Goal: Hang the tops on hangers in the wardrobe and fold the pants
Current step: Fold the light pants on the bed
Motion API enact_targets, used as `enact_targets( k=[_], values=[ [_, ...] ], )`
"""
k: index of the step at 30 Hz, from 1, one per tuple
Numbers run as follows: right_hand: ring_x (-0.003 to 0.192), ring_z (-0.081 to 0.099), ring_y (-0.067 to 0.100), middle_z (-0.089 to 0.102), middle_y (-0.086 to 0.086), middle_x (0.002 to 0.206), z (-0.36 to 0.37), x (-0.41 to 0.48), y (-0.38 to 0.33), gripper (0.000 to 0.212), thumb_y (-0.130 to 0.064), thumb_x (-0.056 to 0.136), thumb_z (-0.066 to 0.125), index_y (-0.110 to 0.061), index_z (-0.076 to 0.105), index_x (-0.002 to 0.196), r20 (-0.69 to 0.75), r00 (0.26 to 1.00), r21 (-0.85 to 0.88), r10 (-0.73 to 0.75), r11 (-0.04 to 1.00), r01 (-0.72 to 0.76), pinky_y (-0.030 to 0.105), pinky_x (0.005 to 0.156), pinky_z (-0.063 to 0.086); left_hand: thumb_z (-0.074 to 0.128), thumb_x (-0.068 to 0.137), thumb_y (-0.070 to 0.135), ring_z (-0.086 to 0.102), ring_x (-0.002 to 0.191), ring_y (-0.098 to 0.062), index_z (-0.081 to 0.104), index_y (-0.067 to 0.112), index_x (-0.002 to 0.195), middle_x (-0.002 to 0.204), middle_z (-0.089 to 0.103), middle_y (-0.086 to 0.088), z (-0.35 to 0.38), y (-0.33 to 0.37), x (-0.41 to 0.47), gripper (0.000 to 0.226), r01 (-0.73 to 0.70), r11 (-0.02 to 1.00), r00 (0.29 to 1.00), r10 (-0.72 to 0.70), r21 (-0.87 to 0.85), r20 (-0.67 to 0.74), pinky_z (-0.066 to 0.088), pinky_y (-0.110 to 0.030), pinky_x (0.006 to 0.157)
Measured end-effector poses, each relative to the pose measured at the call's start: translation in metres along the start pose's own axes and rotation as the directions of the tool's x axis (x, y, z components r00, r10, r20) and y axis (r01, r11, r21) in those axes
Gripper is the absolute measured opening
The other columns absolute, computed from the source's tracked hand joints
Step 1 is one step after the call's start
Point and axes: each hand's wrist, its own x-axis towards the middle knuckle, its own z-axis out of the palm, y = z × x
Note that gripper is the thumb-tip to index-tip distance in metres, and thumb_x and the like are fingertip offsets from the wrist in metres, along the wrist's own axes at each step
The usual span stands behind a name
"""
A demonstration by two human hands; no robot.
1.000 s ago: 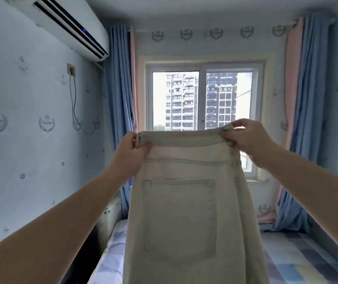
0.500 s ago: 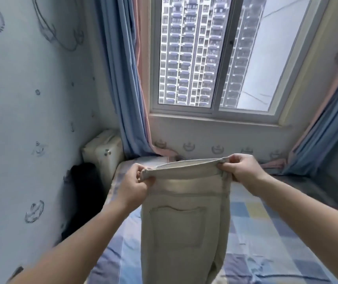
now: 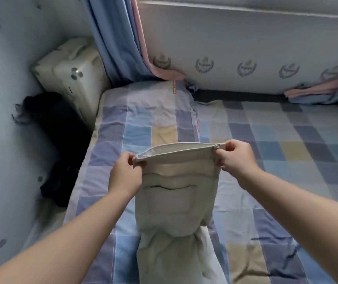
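Head view: the checked bed (image 3: pixel 286 140) spreads beneath and beyond both hands. Between them hang the pale pants (image 3: pixel 172 201), legs crumpling onto the sheet below. The left hand (image 3: pixel 125 177) and right hand (image 3: pixel 235 158) each pinch one waistband end. Folding looks barely begun; no tops or hangers show. Beyond the hands, an orange label (image 3: pixel 173 87) carries unreadable lettering.

A bed sheet (image 3: pixel 286 140) in blue, lilac and yellow checks covers the bed, with a matching pillow (image 3: pixel 143 111) at its far left end. In the far left corner stands a cream case (image 3: pixel 71 66), with a black heap (image 3: pixel 61 140) just nearer. A blue curtain (image 3: pixel 112 37) edged in pink hangs beside crest-patterned wallpaper (image 3: pixel 245 48)
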Motion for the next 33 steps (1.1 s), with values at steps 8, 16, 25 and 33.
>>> enact_targets(
  k=[8,16,25,33],
  values=[
    [0.14,0.043,0.021,0.04,-0.002,0.157,0.082,0.083,0.097,0.074,-0.013,0.092,0.072,-0.028,0.035,0.153,0.315,0.948,-0.031,-0.053,0.997,0.066,0.037,0.112,0.039,0.056,0.101,0.03,0.055,0.117,-0.019,0.044,0.025,0.145,0.14,0.056,-0.002,0.093,-0.076,0.063,0.046,0.106,0.992,0.994,-0.106,0.065,-0.006,0.039,-0.03,0.091],
    [0.143,0.04,0.02,0.039,0.002,0.159,0.068,0.036,0.193,0.077,-0.027,0.095,0.067,-0.031,0.023,0.158,0.552,0.833,-0.3,0.022,0.938,0.174,0.026,0.107,0.033,0.058,0.1,0.029,0.036,0.143,-0.018,0.042,0.022,0.149,0.155,0.042,0.004,0.146,-0.14,-0.034,0.052,0.047,0.966,0.96,-0.114,0.253,0.256,0.027,-0.029,0.116],
    [0.139,0.034,0.004,0.035,-0.036,0.139,0.008,-0.069,0.268,0.067,-0.027,0.098,0.062,-0.034,0.029,0.155,0.599,0.787,-0.352,0.148,0.931,0.093,0.02,0.104,0.029,0.059,0.099,0.031,0.034,0.145,-0.017,0.045,0.029,0.146,0.158,0.039,0.006,0.152,-0.171,-0.185,0.05,0.223,0.913,0.885,-0.337,0.342,0.322,0.028,-0.029,0.116],
    [0.137,0.046,0.015,0.048,-0.006,0.151,-0.024,-0.186,0.356,0.062,-0.026,0.098,0.061,-0.031,0.034,0.154,0.563,0.728,-0.365,0.39,0.908,-0.204,0.031,0.108,0.039,0.063,0.096,0.021,0.046,0.134,-0.02,0.056,0.02,0.135,0.145,0.051,0.001,0.145,-0.213,-0.334,0.039,0.335,0.857,0.82,-0.47,0.393,0.326,0.034,-0.025,0.105]
  ],
)
